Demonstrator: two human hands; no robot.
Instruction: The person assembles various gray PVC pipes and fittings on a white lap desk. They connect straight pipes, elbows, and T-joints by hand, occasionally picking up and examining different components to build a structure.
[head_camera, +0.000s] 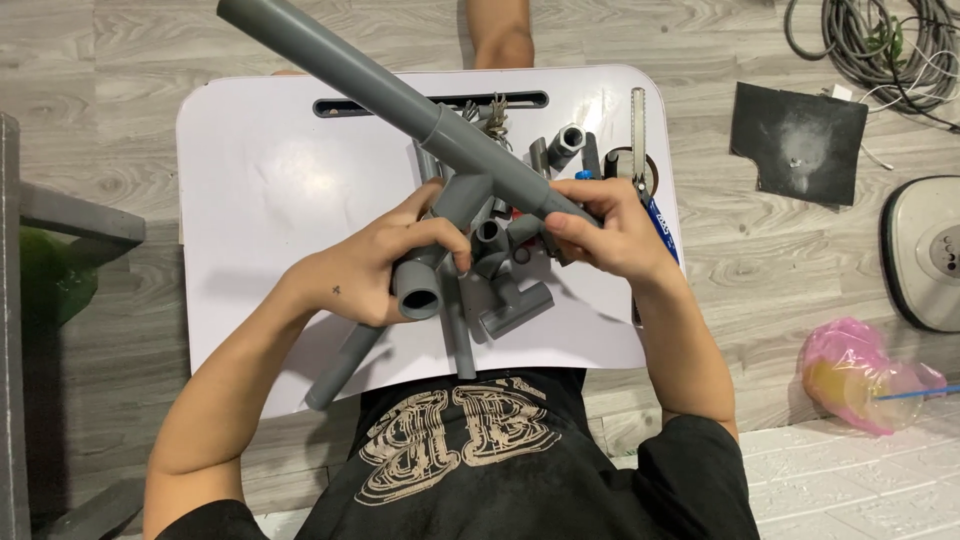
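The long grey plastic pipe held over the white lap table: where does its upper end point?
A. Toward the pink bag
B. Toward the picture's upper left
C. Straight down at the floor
B: the long grey plastic pipe runs from the right hand up to the upper left.

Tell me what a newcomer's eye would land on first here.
First, the long grey pipe slanting from top left down to the middle, gripped at its lower end by the right hand. The left hand holds a grey elbow fitting joined to it, over a heap of pipe pieces on a white lap table.
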